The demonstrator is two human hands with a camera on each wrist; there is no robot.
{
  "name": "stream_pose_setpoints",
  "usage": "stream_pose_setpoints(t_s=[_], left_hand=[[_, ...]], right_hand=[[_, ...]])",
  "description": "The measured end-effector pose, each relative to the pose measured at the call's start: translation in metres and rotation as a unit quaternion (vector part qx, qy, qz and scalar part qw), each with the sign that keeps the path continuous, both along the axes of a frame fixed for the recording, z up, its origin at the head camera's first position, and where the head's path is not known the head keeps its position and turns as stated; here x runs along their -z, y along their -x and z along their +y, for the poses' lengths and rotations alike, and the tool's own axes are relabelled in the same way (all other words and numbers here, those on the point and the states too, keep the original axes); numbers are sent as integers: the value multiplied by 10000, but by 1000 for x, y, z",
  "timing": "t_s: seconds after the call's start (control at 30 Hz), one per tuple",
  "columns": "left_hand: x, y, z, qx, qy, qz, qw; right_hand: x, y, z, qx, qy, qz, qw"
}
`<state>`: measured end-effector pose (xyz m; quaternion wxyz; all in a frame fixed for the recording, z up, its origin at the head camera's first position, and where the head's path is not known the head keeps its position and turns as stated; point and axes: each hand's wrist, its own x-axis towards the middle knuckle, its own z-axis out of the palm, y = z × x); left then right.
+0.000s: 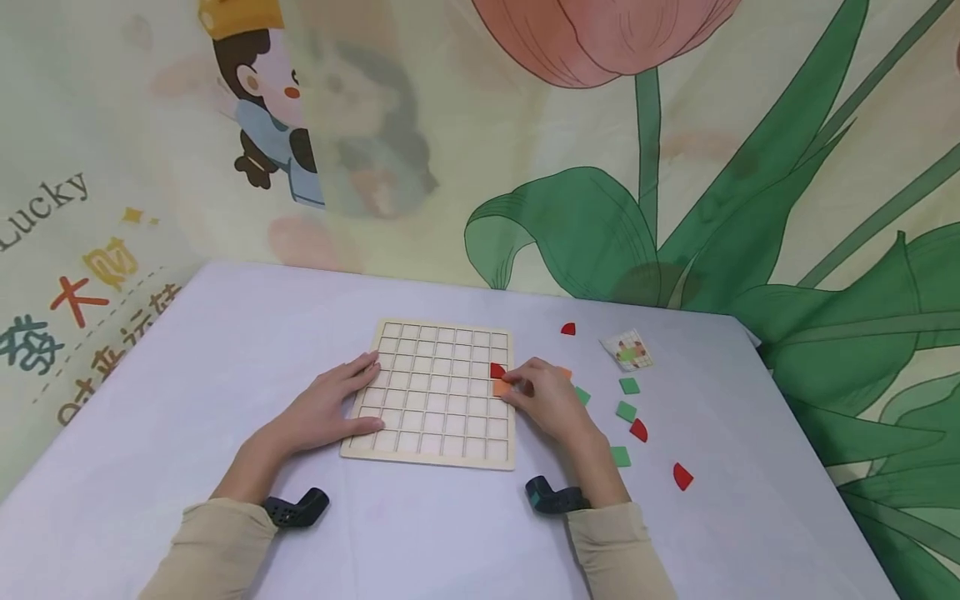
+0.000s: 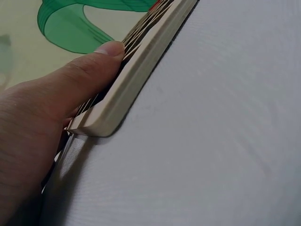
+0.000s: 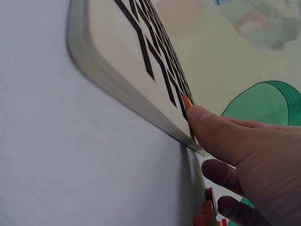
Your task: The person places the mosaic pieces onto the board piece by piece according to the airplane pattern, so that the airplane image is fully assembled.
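In the head view a pale wooden grid board [image 1: 425, 461] lies on the white table. My left hand [image 1: 330, 406] rests on its left side, thumb and fingers spread apart; the left wrist view shows the thumb [image 2: 110, 49] on the board's rim. At the board's right edge, my right hand [image 1: 551, 398] pinches an orange square tile [image 1: 500, 388] between thumb and index finger, over a right-column cell. Just above that tile a red quarter-circle tile [image 1: 497, 370] sits in the grid. The right wrist view shows only a sliver of the orange tile [image 3: 187, 101] by the thumb.
Right of the board lie loose green squares [image 1: 626, 411], red quarter-circles [image 1: 682, 476] and an orange piece [image 1: 566, 372] partly behind my right hand. A small printed pattern card [image 1: 628, 350] lies at the back right. A printed cloth [image 1: 390, 233] hangs behind the table.
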<state>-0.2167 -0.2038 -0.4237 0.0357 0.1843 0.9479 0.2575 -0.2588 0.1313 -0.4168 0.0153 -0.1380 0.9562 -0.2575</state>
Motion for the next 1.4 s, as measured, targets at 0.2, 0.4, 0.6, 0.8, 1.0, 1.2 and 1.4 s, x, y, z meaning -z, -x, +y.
stream_pose_setpoints(t_s=[0.2, 0.4, 0.6, 0.8, 1.0, 1.2, 1.4], left_hand=[[-7, 4, -2, 39, 103, 16, 9999], [-11, 9, -4, 44, 73, -3, 10000], [-11, 14, -5, 31, 71, 40, 10000], [-8, 15, -2, 73, 42, 7, 10000], [-5, 11, 0, -55, 57, -96, 9999], [-5, 5, 1, -121, 64, -111, 9998], [-3, 2, 2, -58, 35, -97, 9999]], right_hand=[[-5, 1, -1, 17, -46, 31, 10000], [-9, 3, -5, 11, -116, 138, 9998], [-15, 8, -6, -89, -175, 261, 9995], [-10, 9, -4, -24, -216, 129, 9997], [-6, 8, -4, -17, -135, 22, 9999], [-5, 4, -5, -42, -167, -29, 9998], [-3, -1, -4, 23, -209, -47, 9998]])
